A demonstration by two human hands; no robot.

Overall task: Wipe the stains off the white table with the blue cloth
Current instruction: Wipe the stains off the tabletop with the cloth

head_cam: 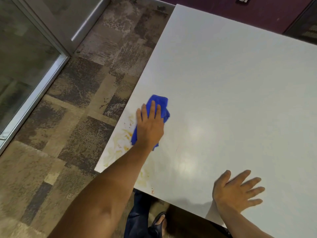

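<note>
Blue cloth (159, 107) is pressed flat under open left hand (150, 126); right hand (237, 191) is splayed, empty. Risk: orange stains (126, 134) get smeared across white surface (231, 86).

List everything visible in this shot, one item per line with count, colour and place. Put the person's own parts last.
table: one, white, fills right side of view
stains: several, yellow-orange smears, along table's left edge and near corner
blue cloth: one, bunched, on table beside stains
carpet: patchwork brown and grey tiles, left of table
glass door: one, metal-framed, far left
wall: dark purple, behind table
left hand: pressing flat on blue cloth
right hand: fingers spread, resting on table's near edge
foot: one, dark sandal, below table
</note>
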